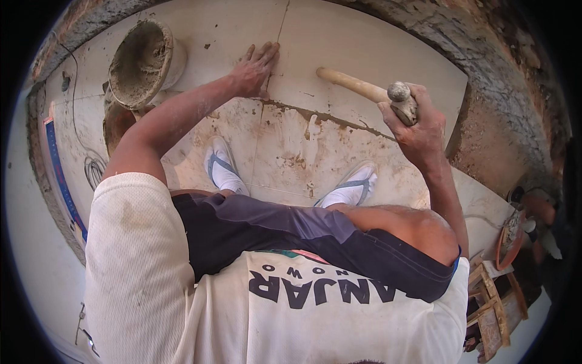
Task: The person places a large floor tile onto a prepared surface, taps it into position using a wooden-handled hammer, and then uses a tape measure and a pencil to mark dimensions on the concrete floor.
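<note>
My left hand (257, 70) rests with fingers spread on a large pale floor tile (357, 42), beside a seam running away from me. My right hand (421, 124) grips a mallet (345, 80) by its dirty grey head end, above the tile's near right part. The pale wooden handle points away to the left, toward my left hand. Under the tile's near edge runs a mortar-stained joint, and nearer floor tiles (303, 145) lie smeared with mortar around my sandalled feet.
A mortar-caked bucket (173, 60) and a second container (118, 124) stand left. Farther left are a coiled cord (94, 171) and a long blue bar (57, 158). Rough wall edges and bare earth (485, 133) border the right. An orange pan (508, 236) and wooden frame (494, 303) lie lower right.
</note>
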Demonstrator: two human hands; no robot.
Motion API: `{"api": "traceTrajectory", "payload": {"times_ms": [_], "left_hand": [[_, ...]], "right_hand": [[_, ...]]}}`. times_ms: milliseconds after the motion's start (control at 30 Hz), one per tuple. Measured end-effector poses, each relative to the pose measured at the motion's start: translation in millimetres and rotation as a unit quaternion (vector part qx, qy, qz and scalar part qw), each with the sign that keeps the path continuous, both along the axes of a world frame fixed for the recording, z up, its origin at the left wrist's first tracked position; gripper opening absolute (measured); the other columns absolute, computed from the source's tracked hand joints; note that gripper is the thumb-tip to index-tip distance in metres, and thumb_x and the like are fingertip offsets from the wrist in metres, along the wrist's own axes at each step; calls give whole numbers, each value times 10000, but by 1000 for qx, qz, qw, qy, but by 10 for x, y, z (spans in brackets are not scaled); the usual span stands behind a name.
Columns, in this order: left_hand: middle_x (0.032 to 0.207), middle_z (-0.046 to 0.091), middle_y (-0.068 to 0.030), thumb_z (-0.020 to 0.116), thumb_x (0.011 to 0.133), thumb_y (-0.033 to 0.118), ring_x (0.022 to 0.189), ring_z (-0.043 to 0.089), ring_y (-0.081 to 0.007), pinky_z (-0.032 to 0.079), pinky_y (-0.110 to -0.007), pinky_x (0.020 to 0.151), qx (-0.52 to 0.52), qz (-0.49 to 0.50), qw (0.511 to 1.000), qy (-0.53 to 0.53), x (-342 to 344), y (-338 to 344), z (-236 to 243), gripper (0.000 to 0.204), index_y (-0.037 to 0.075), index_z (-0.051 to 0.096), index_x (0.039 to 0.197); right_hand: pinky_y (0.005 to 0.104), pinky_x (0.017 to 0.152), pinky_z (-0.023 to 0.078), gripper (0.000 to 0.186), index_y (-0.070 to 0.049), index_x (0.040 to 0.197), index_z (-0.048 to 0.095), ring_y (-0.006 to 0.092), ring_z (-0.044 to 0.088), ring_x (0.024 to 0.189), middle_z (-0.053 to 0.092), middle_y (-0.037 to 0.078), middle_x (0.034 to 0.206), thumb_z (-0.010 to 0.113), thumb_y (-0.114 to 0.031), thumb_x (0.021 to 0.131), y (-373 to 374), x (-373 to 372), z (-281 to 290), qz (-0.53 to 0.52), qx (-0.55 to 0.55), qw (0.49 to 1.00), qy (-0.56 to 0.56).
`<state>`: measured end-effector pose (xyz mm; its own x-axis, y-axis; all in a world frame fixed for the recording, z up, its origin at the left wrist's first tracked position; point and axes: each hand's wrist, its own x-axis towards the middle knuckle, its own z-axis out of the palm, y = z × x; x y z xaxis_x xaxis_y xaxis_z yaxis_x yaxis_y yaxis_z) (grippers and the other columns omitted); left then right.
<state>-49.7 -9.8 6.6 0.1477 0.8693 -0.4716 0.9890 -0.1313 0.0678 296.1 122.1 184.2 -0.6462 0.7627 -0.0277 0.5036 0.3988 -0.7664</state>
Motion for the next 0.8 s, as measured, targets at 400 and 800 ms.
{"api": "traceTrajectory", "payload": {"times_ms": [400,800], "left_hand": [[1634,78,-234,836,695,506,1527,61,-371,151,-596,1212,-27,-10,999,34,50,36,60,1209,-73,174,1526],[1624,93,-246,844,691,488,1524,75,-370,160,-595,1211,-24,-7,999,36,85,17,91,1213,-94,173,1517]], "right_hand": [[332,651,555,368,-56,1108,618,192,687,732,688,90,883,809,-144,807,-135,-253,-160,141,86,983,86],[329,639,554,351,-57,1089,623,225,690,714,689,104,878,801,-123,794,-129,-212,-253,160,73,983,49]]}}
